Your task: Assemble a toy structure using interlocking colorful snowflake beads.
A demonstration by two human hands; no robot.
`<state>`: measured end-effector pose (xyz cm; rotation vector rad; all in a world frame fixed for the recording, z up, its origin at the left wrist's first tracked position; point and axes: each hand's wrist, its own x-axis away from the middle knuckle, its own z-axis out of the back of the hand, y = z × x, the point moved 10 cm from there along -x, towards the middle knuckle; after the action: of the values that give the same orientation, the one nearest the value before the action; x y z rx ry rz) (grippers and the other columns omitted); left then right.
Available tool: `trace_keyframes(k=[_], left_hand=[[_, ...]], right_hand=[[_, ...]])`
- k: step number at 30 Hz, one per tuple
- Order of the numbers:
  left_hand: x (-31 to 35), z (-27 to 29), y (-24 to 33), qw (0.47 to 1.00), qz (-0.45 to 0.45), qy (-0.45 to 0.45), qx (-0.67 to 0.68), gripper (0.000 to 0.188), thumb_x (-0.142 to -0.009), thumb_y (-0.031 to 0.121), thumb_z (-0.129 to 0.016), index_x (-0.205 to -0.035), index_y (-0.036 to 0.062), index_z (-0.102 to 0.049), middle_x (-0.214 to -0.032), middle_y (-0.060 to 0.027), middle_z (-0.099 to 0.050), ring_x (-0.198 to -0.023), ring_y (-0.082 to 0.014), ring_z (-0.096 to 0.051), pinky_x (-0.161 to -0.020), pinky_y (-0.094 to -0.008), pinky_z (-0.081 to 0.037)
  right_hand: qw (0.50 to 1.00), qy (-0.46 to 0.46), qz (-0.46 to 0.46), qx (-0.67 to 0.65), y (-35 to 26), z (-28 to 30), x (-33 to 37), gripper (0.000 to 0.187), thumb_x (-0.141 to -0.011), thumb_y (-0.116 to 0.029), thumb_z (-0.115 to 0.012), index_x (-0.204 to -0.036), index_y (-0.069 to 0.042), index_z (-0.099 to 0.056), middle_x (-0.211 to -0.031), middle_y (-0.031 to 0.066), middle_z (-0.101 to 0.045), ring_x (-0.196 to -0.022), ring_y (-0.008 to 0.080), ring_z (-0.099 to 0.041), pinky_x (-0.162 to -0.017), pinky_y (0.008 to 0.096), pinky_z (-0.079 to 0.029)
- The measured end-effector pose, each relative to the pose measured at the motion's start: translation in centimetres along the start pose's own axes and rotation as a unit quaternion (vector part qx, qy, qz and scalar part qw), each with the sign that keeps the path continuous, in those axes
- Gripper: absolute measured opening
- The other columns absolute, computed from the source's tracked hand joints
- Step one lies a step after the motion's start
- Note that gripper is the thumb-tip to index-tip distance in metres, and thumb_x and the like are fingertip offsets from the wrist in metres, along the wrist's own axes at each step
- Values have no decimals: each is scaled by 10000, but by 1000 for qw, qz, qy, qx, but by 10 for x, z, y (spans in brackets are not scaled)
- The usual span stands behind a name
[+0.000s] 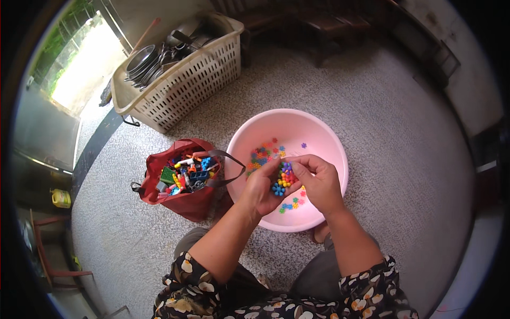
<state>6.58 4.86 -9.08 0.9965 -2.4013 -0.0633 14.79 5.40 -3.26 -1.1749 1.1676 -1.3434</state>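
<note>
Over a round pink basin, both my hands are close together around a cluster of small flower-shaped plastic pieces in blue, purple, red and yellow. My left hand cups the cluster from the left side. My right hand closes on it from the right, its thumb and fingers at the purple pieces. Whether the pieces are joined together I cannot tell. More loose flower-shaped pieces lie on the basin's floor, at its left and near sides, partly hidden by my hands. A single purple piece lies apart at the far side.
Left of the basin stands a red cloth bag with dark handles, full of mixed toy bricks. Farther back, a white slatted basket holds metal pots and pans. Wooden furniture lines the far wall; a wooden chair is at left.
</note>
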Motion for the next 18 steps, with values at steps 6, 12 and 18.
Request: trace_keyframes(k=[6,12,18], left_hand=[[8,-1,4,1000,4,-14,-10,295,-925,186,-399,-1147,-2,-446,-1013,-145,-575,-885,-233,-599,-782,-362,-529],[6,7,5,996,19,21,-90,285,-918,201,-428,-1154,46,-470,-1013,-78,-591,-810,-172,-601,-628,-279,-516],[2,0,-6,997,45,21,-66,307,-923,288,-442,-1135,70,-480,-883,-31,-583,-675,-125,-564,-540,-243,-468]], right_hand=[[996,16,-16,-89,-7,11,-7,240,-880,-114,-526,-1084,12,-538,-794,62,-607,-729,92,-585,-600,201,-449],[979,-12,-72,-190,-13,14,-12,236,-884,-130,-528,-1080,-1,-551,-807,54,-609,-693,95,-601,-582,198,-446],[910,-22,-156,-384,-3,14,-10,204,-864,-95,-522,-1057,-30,-517,-835,95,-608,-665,149,-607,-602,227,-484]])
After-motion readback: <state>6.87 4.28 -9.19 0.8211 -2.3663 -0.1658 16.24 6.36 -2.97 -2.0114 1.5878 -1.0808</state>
